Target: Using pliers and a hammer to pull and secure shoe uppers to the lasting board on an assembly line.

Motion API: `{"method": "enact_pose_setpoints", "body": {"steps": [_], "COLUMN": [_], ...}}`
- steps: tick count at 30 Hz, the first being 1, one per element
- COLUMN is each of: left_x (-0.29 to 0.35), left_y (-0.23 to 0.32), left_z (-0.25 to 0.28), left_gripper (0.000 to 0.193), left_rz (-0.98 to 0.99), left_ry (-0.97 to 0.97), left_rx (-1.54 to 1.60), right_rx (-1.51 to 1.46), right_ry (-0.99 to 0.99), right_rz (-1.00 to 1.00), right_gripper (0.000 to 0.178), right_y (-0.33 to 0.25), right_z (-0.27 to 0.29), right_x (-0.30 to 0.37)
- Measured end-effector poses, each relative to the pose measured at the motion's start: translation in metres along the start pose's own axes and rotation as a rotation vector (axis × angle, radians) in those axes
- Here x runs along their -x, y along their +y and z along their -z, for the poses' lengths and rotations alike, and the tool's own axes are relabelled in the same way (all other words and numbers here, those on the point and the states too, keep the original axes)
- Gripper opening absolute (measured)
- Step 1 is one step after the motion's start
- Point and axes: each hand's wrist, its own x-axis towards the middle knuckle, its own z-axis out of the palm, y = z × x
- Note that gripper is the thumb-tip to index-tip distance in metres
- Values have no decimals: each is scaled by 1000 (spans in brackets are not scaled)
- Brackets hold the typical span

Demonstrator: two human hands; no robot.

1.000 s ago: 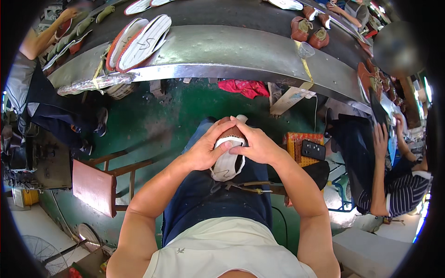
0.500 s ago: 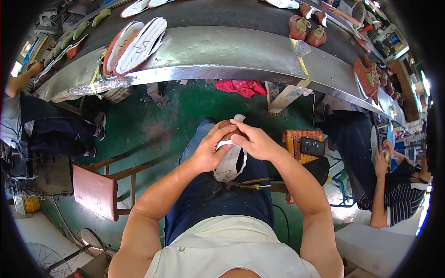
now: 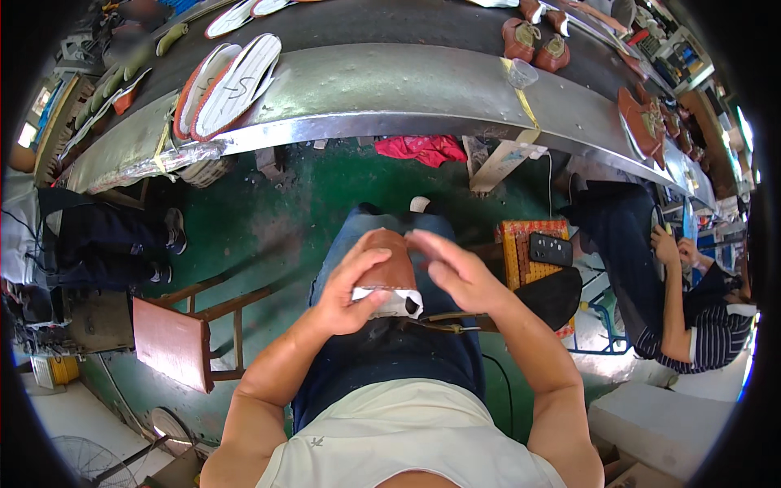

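Above my lap, my left hand (image 3: 348, 285) is closed around the side of a brown leather shoe upper (image 3: 393, 259). White lining (image 3: 392, 302) shows along its near edge, with a dark opening at the right corner. Just right of the upper, my right hand (image 3: 464, 276) is open, its fingers apart and slightly blurred, and it holds nothing. A tool with long thin handles (image 3: 449, 326) lies across my lap below that hand; its head is partly hidden.
Ahead runs a metal-edged bench (image 3: 382, 89) with white soles (image 3: 236, 89) and brown shoes (image 3: 534, 45). A stool (image 3: 172, 342) stands left. At right are a black phone (image 3: 551, 249), a patterned pad (image 3: 516, 264) and a seated co-worker (image 3: 675, 325); another person's legs (image 3: 110, 236) show left.
The shoe upper has turned, so its brown leather now faces up and less white shows. My right hand has let go and moved off to the right; my left keeps its hold.
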Motion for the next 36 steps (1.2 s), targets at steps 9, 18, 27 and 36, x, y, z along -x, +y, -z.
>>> {"method": "enact_pose_setpoints", "body": {"steps": [9, 18, 27, 36], "left_x": [-13, 2, -16, -40], "left_y": [17, 1, -10, 1], "left_z": [44, 49, 41, 27], "left_gripper": [74, 76, 80, 83], "left_rz": [216, 287, 318, 343], "left_ry": [194, 170, 153, 143], "left_rx": [797, 884, 827, 863], "right_rx": [164, 307, -188, -629], "right_ry": [-32, 312, 368, 496], "right_rz": [165, 13, 201, -545], "right_gripper": [43, 16, 10, 40], "right_y": [-9, -4, 4, 36], "right_z": [-7, -42, -42, 5], "right_x": [-60, -53, -56, -46]}}
